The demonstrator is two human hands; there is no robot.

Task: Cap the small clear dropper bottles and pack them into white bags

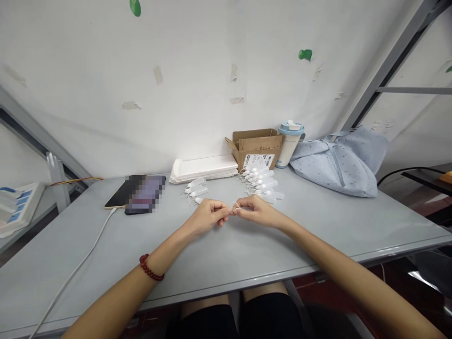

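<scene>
Over the middle of the grey table (212, 263), my left hand (211, 215) and my right hand (254, 210) meet fingertip to fingertip. Both are pinched closed on a thin white string (236, 205), which makes a small loop between them. Whatever hangs on the string, if anything, is hidden by the fingers. Just behind my left hand lie a few small white plastic tubes (196, 191) with string loops. A larger group of similar tubes (263, 181) with strings lies behind my right hand.
Against the wall stand a stack of white envelopes (206, 165), an open cardboard box (257, 147) and a cup with a blue lid (290, 143). A light blue cloth bag (335, 165) slumps at right. Two phones (143, 195) lie at left, with a white cable (88, 249) running to the front.
</scene>
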